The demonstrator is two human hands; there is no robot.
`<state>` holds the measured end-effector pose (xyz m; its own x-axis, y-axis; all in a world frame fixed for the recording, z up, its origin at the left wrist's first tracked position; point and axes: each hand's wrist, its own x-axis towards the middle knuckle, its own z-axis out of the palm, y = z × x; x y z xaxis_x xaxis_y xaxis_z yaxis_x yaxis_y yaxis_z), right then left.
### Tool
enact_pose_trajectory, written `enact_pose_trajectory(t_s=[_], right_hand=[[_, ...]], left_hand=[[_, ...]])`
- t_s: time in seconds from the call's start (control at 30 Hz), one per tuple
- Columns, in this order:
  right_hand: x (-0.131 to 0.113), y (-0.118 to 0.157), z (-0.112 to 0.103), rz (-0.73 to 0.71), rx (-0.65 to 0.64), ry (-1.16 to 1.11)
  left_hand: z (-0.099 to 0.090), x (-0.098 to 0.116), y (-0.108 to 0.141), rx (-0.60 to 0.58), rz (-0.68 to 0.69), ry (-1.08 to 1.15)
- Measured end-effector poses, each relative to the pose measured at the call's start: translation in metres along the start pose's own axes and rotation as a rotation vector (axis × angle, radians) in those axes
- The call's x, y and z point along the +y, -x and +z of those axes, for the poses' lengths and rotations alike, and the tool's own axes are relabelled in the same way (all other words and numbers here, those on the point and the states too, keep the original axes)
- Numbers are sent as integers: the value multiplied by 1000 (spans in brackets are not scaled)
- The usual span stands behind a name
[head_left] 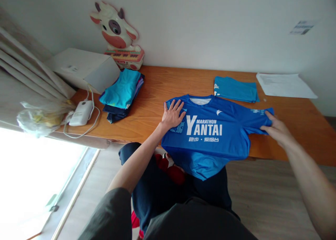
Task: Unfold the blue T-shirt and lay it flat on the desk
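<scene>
A blue T-shirt (228, 128) with white "Marathon Yantai" lettering is spread on the wooden table, its lower part hanging over the front edge toward my lap. My left hand (173, 114) lies flat on its left shoulder area, fingers spread. The cuff of the right-side sleeve is gripped between thumb and fingers of my right hand (277, 129), with the sleeve stretched out to the right. Just behind the shirt lies a folded teal garment (236, 89). The left-side sleeve is partly hidden under my left hand.
A stack of folded clothes (122, 91) sits at the left, near a white box (86, 66) and a cow-shaped toy keyboard (119, 37). A white power bank (82, 113) with a cable and a plastic bag (42, 119) are further left. White paper (285, 85) lies back right.
</scene>
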<state>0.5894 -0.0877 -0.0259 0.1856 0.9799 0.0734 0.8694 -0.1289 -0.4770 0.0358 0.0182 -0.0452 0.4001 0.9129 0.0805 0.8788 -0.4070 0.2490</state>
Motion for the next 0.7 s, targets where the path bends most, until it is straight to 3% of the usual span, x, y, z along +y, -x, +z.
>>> enact_pose_trajectory(t_s=[0.13, 0.23, 0.3, 0.37, 0.47, 0.6, 0.7], right_hand=[[-63, -6, -13, -133, -29, 9], [-115, -10, -13, -205, -319, -337], [-136, -15, -3, -194, -400, -569], [-141, -22, 16, -187, -291, -617], [-132, -29, 53, -241, -93, -381], [-120, -30, 92, -391, -59, -21], [-115, -31, 107, -412, -72, 144]], left_hand=[[0, 0, 0, 4, 3, 6], [0, 0, 0, 8, -3, 11], [0, 0, 0, 6, -4, 11], [0, 0, 0, 3, -3, 13], [-1, 1, -1, -1, 0, 18], [1, -1, -3, -10, -8, 27], [2, -3, -5, -17, -3, 27]])
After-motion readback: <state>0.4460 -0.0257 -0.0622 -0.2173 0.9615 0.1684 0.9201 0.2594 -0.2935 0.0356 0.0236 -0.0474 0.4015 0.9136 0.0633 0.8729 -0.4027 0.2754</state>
